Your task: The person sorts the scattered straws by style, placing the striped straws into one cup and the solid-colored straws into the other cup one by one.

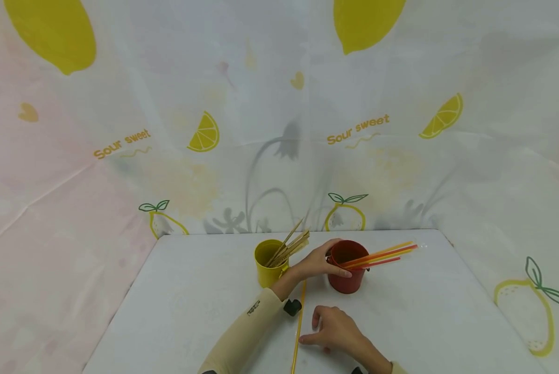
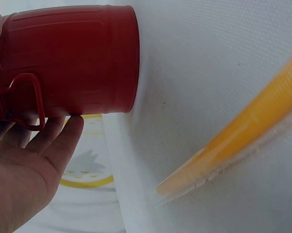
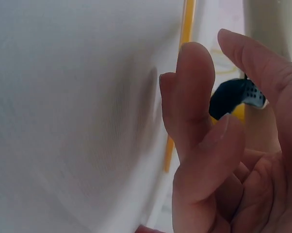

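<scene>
My left hand (image 1: 323, 261) holds a red bucket (image 1: 346, 283) near its rim, thumb on the near side and fingers behind it. In the left wrist view, the fingers reach round the red bucket (image 2: 71, 60) beside its wire handle. Several orange, red and yellow straws (image 1: 384, 255) lean out of that bucket to the right. A single yellow straw (image 1: 298, 332) in a clear wrapper lies lengthwise on the white table (image 1: 167, 311). Just right of it, my right hand (image 1: 339, 330) hovers with bent, parted fingers and holds nothing. In the right wrist view, the straw (image 3: 187, 22) shows behind the fingers.
Left of the red bucket stands a yellow bucket (image 1: 266, 270) with several wooden sticks (image 1: 290, 249) in it. My left forearm (image 1: 246, 332) crosses in front of it. A lemon-printed cloth (image 1: 279, 130) hangs behind the table and at both sides.
</scene>
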`<state>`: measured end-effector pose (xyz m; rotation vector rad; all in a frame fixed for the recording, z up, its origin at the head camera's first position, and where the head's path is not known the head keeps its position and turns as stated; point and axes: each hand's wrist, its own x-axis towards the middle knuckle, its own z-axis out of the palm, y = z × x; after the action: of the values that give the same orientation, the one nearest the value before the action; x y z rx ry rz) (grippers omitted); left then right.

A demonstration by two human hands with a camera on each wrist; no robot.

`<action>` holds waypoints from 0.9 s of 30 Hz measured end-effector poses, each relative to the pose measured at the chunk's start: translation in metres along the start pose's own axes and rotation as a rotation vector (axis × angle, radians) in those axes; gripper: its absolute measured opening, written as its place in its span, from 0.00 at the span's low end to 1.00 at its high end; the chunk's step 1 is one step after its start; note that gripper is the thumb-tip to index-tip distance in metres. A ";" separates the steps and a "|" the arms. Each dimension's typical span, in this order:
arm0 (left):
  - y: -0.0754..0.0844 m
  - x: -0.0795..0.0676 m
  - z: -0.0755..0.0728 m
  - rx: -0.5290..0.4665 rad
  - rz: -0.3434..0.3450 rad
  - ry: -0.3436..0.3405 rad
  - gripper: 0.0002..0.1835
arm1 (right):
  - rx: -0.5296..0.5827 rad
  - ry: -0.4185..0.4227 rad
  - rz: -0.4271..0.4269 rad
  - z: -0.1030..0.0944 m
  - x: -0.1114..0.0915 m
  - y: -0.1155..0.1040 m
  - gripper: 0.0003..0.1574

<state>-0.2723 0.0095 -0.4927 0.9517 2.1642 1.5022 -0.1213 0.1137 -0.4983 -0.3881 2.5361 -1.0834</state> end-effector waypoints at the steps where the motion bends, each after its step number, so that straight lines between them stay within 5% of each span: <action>1: 0.000 0.000 0.000 0.000 0.001 0.001 0.41 | -0.001 0.003 -0.003 0.001 0.000 -0.001 0.26; 27: 0.000 0.000 0.000 -0.006 -0.018 0.001 0.42 | -0.032 0.008 -0.016 0.023 0.003 -0.007 0.24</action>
<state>-0.2724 0.0093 -0.4922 0.9268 2.1626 1.5003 -0.1136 0.0931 -0.5089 -0.4146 2.5648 -1.0532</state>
